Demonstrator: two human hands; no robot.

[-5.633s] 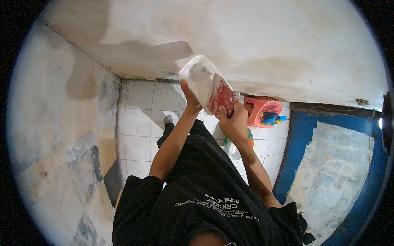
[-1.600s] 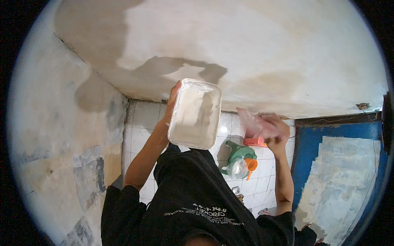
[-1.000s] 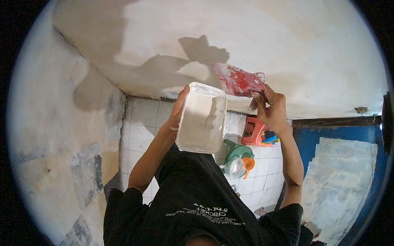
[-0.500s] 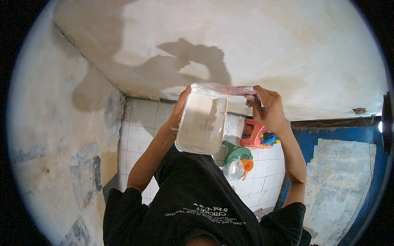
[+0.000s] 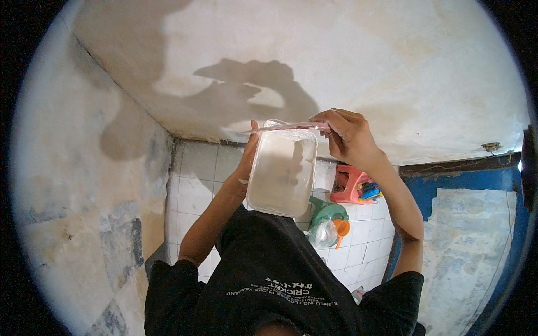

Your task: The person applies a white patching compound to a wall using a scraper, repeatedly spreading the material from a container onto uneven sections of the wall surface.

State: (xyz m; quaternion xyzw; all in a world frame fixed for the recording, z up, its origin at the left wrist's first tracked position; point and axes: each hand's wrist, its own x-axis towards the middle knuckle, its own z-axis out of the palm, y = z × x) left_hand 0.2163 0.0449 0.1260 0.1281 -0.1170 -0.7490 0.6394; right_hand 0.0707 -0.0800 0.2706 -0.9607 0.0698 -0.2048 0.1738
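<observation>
My left hand (image 5: 246,162) is closed around the left side of a rectangular whitish plastic tub (image 5: 277,212). Inside lies pale, smooth paste (image 5: 280,173), with smears along the inner walls. A thin, flat, pinkish spreader (image 5: 288,127) is pinched in my right hand (image 5: 350,137). Its blade spans the tub's far rim, and its free end reaches past my left fingertips. Whether the blade touches the rim I cannot tell. Just beyond both hands rises a plastered, off-white wall (image 5: 381,61) that carries their shadows.
Below on the white tiled floor (image 5: 190,193) stand a pinkish-red stool (image 5: 347,185) with small colourful items, a green container (image 5: 326,210), a clear plastic bag (image 5: 323,234) and an orange dipper (image 5: 342,226). Another patchy wall (image 5: 84,185) is at left; a blue surface (image 5: 417,193) at right.
The spreader has swung left from beside the tub to across its far rim. My right hand has moved left and slightly up with it; the tub has shifted slightly right and down.
</observation>
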